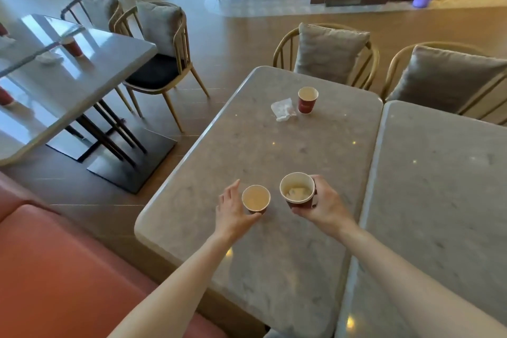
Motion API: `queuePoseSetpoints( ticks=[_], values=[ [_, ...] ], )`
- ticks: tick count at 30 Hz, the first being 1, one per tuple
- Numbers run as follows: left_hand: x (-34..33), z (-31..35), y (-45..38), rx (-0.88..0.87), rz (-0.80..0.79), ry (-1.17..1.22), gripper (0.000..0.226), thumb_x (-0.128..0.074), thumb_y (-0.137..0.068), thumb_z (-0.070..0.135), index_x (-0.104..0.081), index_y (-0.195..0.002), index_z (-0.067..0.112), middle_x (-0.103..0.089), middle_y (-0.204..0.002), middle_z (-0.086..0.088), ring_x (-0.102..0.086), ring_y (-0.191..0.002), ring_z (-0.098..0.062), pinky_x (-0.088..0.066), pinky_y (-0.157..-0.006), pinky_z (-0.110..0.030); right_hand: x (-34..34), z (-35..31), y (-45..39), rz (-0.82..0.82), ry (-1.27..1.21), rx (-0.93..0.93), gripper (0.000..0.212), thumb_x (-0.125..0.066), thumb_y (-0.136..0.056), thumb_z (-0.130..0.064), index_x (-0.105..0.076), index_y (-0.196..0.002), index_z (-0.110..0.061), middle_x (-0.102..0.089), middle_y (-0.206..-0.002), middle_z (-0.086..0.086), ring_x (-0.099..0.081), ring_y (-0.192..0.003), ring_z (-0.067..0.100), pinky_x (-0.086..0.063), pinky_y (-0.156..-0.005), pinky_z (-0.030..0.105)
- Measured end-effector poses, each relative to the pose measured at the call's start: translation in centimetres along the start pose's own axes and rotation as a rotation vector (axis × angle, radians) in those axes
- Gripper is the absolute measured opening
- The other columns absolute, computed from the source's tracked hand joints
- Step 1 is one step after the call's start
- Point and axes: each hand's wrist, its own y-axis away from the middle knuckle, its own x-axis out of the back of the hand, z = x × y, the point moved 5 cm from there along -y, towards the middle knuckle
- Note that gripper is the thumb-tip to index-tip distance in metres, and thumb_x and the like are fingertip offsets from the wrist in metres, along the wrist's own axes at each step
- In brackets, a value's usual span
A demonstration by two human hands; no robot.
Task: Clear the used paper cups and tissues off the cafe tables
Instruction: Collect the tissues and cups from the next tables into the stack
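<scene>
Fingers of the right hand [322,204] curl round a red paper cup [297,191] holding a crumpled scrap, lifted near the marble worktop [247,145]. The left hand [231,210], fingers spread, touches a second cup [256,199] standing beside it. Farther off, a third cup [307,99] stands just beside a tissue [283,109].

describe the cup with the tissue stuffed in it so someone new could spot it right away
On the marble table nearest the camera, two red paper cups sit at the near end. It is the cup held in the right hand; the left cup has no tissue inside.
</scene>
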Motion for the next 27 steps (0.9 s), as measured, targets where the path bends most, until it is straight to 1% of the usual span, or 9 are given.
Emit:
queuePoseSetpoints(
  ticks=[3,6,9,12,15,17,20,22,27],
  values=[
    [-1.4,-0.5,-1.5,-0.019,-0.069,0.004,0.111,-0.086,-0.069,0.042,-0.019,-0.156,0.023,-0.033,-0.157,-0.001,-0.029,-0.143,-0.025,-0.033,-0.112,-0.040,0.0,-0.7,-0.3,0.014,-0.003,0.003,0.066,-0.089,-0.064,-0.011,-0.056,-0.121,-0.013,-0.064,-0.114,0.004,-0.060,-0.104,0.019,-0.050,-0.085,0.031],
    [-2.6,-0.4,-2.2,-0.054,-0.106,0.010,0.104,-0.085,-0.069,0.039,-0.026,-0.153,0.025,-0.042,-0.151,0.000,-0.039,-0.137,-0.027,-0.037,-0.108,-0.038,0.4,-0.8,-0.6,0.020,-0.014,-0.013,0.071,-0.088,-0.065,-0.013,-0.052,-0.126,-0.015,-0.064,-0.114,-0.001,-0.060,-0.104,0.016,-0.052,-0.086,0.034],
    [-3.1,-0.3,-2.2,-0.065,-0.090,0.054,0.086,-0.083,-0.070,0.039,-0.039,-0.143,0.028,-0.061,-0.130,0.001,-0.055,-0.123,-0.026,-0.042,-0.102,-0.036,0.8,-0.8,-0.7,0.033,-0.023,-0.032,0.085,-0.088,-0.067,-0.019,-0.042,-0.138,-0.021,-0.061,-0.115,-0.008,-0.059,-0.100,0.013,-0.053,-0.087,0.039],
    [-3.3,0.5,-2.1,-0.057,-0.064,0.116,0.074,-0.083,-0.069,0.042,-0.044,-0.131,0.030,-0.064,-0.106,0.002,-0.062,-0.110,-0.026,-0.046,-0.097,-0.037,1.0,-1.1,-0.8,0.024,-0.024,-0.016,0.100,-0.086,-0.068,-0.029,-0.027,-0.148,-0.031,-0.058,-0.118,-0.011,-0.059,-0.103,0.014,-0.054,-0.087,0.037],
    [-3.5,1.9,-1.8,-0.082,-0.063,0.147,0.072,-0.085,-0.066,0.044,-0.045,-0.123,0.028,-0.062,-0.102,0.002,-0.063,-0.103,-0.026,-0.048,-0.092,-0.038,1.1,-2.1,-1.1,0.014,-0.045,0.034,0.094,-0.086,-0.067,-0.034,-0.031,-0.143,-0.036,-0.057,-0.121,-0.014,-0.060,-0.105,0.011,-0.054,-0.088,0.039],
    [-3.6,2.9,-1.4,-0.118,-0.077,0.163,0.068,-0.085,-0.063,0.045,-0.045,-0.117,0.031,-0.058,-0.097,0.008,-0.063,-0.101,-0.023,-0.049,-0.088,-0.038,1.2,-2.7,-1.2,0.023,-0.058,0.074,0.088,-0.086,-0.066,-0.032,-0.036,-0.138,-0.033,-0.058,-0.120,-0.014,-0.060,-0.107,0.009,-0.054,-0.087,0.038],
    [-3.5,4.5,-0.7,-0.150,-0.098,0.230,0.065,-0.081,-0.057,0.053,-0.043,-0.107,0.040,-0.061,-0.096,0.013,-0.062,-0.099,-0.020,-0.052,-0.085,-0.039,1.5,-3.4,-1.3,0.032,-0.057,0.117,0.084,-0.087,-0.064,-0.031,-0.039,-0.132,-0.028,-0.059,-0.118,-0.011,-0.059,-0.106,0.004,-0.050,-0.087,0.026],
    [-3.5,5.7,-0.3,-0.163,-0.108,0.303,0.069,-0.079,-0.052,0.056,-0.046,-0.109,0.035,-0.067,-0.100,0.011,-0.063,-0.101,-0.019,-0.054,-0.085,-0.044,1.8,-3.6,-1.2,0.034,-0.056,0.130,0.082,-0.088,-0.063,-0.029,-0.040,-0.129,-0.026,-0.059,-0.116,-0.010,-0.058,-0.104,0.000,-0.046,-0.086,0.018],
    [-3.6,8.5,0.4,-0.205,-0.087,0.441,0.065,-0.087,-0.053,0.044,-0.050,-0.105,0.036,-0.069,-0.100,0.010,-0.067,-0.097,-0.015,-0.056,-0.083,-0.048,3.6,-3.0,-0.9,0.028,-0.026,0.116,0.081,-0.088,-0.064,-0.030,-0.039,-0.129,-0.025,-0.063,-0.113,-0.007,-0.061,-0.104,0.009,-0.048,-0.087,0.025]
  ],
)
